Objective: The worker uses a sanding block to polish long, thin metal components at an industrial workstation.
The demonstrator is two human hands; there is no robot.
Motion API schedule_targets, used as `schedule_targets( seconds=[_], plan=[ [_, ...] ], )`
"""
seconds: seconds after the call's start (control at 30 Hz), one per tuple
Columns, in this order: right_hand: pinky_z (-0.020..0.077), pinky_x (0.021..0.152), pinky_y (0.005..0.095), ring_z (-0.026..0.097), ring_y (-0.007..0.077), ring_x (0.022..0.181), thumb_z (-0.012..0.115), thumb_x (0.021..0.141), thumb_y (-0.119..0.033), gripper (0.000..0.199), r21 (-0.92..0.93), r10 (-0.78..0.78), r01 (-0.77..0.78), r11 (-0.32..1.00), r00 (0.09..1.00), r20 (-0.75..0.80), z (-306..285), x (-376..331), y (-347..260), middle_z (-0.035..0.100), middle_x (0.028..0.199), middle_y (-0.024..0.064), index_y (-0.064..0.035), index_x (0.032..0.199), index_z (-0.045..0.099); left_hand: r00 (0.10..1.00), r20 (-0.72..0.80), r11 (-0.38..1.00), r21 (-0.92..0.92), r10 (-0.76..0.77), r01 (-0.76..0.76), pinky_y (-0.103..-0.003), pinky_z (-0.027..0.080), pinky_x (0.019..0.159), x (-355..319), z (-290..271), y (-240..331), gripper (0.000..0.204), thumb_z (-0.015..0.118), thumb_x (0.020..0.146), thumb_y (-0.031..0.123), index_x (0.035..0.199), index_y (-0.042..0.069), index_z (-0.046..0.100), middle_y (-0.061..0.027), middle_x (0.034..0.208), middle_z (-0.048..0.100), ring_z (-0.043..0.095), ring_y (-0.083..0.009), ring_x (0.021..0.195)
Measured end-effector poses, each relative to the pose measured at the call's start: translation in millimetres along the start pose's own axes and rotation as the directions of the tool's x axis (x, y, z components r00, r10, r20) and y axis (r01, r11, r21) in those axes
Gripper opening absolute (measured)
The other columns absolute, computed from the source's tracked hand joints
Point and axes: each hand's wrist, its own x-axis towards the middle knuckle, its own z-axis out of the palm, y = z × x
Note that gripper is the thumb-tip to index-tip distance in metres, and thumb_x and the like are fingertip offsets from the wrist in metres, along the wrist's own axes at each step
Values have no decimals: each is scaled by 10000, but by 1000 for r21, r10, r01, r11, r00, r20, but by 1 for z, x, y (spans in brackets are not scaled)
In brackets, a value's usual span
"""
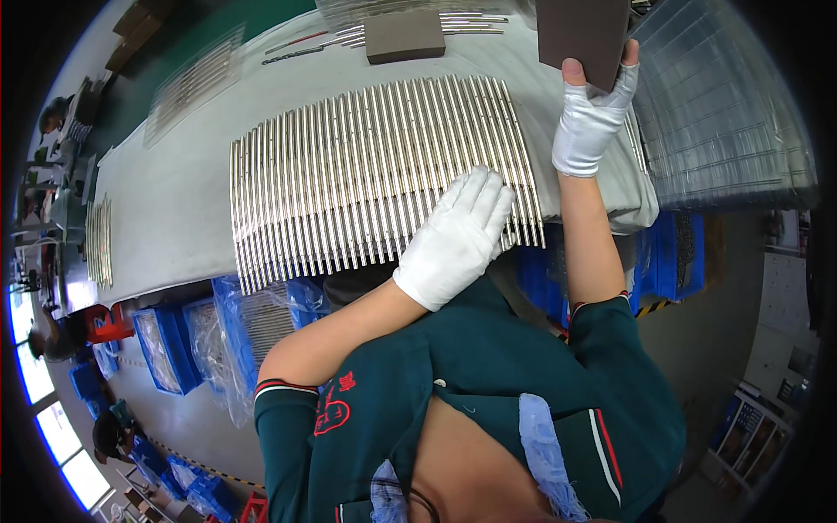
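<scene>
A wide row of shiny metal rods [349, 166] lies side by side on the cloth-covered table in front of me. My left hand [458, 235], in a white glove, rests flat with fingers stretched over the near right part of the row. In my right hand [593, 122], in a white glove with bare fingertips, is a dark brown rectangular block [582, 39], gripped by its near end between thumb and fingers. It is raised at the right of the rods, and its far end runs out of the picture.
Behind the row sits another brown block [404, 37], beside loose rods and a drill bit [293, 56]. Clear plastic trays [724, 113] stand at the right. A plastic sheet with rods [196, 83] lies far left. Blue crates [166, 349] stand below the table edge.
</scene>
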Motion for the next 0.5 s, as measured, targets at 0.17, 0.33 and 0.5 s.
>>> schedule_targets(
  seconds=[0.17,0.33,0.5],
  plan=[
    [411,1057,311,507,173,1245,786,845,-178,743,-52,185,-178,983,930,319,-22,13,-8,495,1407,65,-91,1478,407,1000,-19,997,-73,10,-12,-444,411,1067,0,-7,1,671,755,745,308,1286,-22,536,-179,1291,554,531,-341,1223],
    [435,1037,291,520,151,1235,744,859,-116,594,-322,396,-232,918,559,728,-58,31,-42,582,1352,63,-76,1410,524,996,-87,992,-126,5,-16,-416,482,995,0,-9,1,645,773,729,337,1244,1,579,-163,1241,598,594,-322,1132],
    [492,969,284,587,136,1165,675,855,17,561,-397,534,-439,806,250,808,-59,34,-54,588,1366,30,-109,1389,556,996,-90,989,-146,2,-15,-435,481,1001,0,-10,3,612,761,742,342,1217,-5,589,-177,1246,594,592,-350,1136]
  ],
)
